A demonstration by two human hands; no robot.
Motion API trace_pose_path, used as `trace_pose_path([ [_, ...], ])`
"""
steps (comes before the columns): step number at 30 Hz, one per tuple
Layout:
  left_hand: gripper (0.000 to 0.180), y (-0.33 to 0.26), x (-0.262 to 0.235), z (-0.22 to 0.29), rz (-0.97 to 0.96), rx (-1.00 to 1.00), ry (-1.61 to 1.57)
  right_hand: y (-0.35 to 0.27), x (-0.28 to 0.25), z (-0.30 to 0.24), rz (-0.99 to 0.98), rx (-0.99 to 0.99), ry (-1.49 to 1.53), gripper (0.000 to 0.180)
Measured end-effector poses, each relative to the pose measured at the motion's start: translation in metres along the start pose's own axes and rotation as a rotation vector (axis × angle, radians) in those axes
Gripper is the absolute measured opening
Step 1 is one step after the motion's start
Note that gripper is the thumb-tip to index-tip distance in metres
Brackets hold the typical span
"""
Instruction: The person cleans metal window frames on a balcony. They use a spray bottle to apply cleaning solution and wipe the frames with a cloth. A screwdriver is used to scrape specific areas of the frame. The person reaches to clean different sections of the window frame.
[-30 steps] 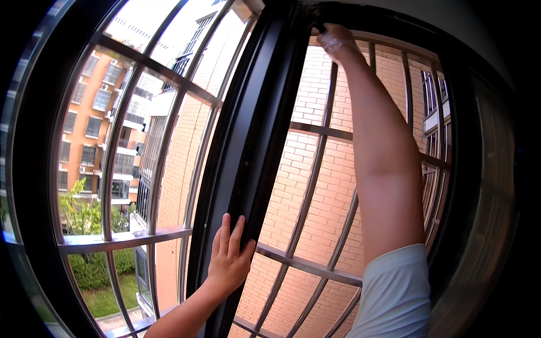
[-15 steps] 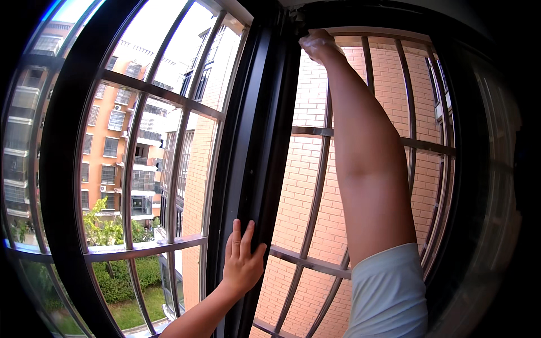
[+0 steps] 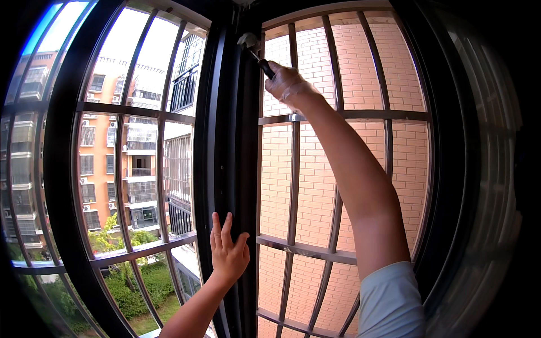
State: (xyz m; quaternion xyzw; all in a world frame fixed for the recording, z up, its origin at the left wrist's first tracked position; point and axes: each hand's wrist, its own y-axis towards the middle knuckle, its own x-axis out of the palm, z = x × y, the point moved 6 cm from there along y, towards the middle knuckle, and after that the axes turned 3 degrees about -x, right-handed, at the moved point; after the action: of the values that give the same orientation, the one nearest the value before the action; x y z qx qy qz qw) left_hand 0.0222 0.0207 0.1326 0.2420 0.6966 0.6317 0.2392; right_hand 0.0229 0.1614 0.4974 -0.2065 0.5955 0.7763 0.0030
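My left hand [image 3: 230, 258] rests against the dark window frame post [image 3: 221, 141], low down, its fingers spread and holding nothing. Higher up, my right hand [image 3: 288, 84] is closed round a black-handled tool [image 3: 265, 67]. A thin metal neck runs from that handle to a pale, rounded head, which lies at the upper part of the post; its exact kind is not clear. Something thin, clear and shiny wraps the right hand near the wrist. The right arm stretches up across the right-hand window.
Metal window bars [image 3: 293, 180] cross both openings beside the corner post. Beyond the right one stands a brick wall [image 3: 360, 67]. Outside on the left are an orange apartment building [image 3: 90, 163] and green shrubs [image 3: 121, 293]. A dark frame [image 3: 67, 169] borders the left pane.
My right hand has come down from the top corner, bringing the black-handled tool into sight. The view has shifted a little. My left hand stays on the post with fingers spread.
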Motion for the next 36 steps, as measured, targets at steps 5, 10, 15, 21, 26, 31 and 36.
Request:
trace_pose_path([
  [5,0.012,-0.001,0.0,0.004,0.033,-0.009,-0.004,-0.063,0.009,-0.033,-0.035,-0.044,0.023,0.046],
  [10,0.012,0.001,-0.002,0.009,0.066,-0.003,-0.048,-0.126,0.037,-0.04,-0.065,-0.025,0.055,0.054],
  [15,0.022,0.006,-0.016,0.003,-0.063,-0.023,-0.174,-0.195,0.057,-0.057,-0.041,0.097,0.287,0.054],
  [21,0.042,0.087,-0.066,0.024,-0.005,0.099,-0.068,-0.276,0.072,-0.075,-0.149,0.298,0.45,0.054],
  [26,0.046,0.14,-0.047,0.034,-0.347,0.518,0.223,-0.281,0.065,-0.092,-0.238,0.276,0.301,0.053],
  [31,0.044,0.159,-0.048,0.009,-0.247,0.407,0.1,-0.287,0.07,-0.09,-0.22,0.372,0.406,0.053],
  [36,0.048,0.168,-0.046,0.005,-0.337,0.247,0.05,-0.294,0.083,-0.088,-0.1,0.426,0.592,0.057],
])
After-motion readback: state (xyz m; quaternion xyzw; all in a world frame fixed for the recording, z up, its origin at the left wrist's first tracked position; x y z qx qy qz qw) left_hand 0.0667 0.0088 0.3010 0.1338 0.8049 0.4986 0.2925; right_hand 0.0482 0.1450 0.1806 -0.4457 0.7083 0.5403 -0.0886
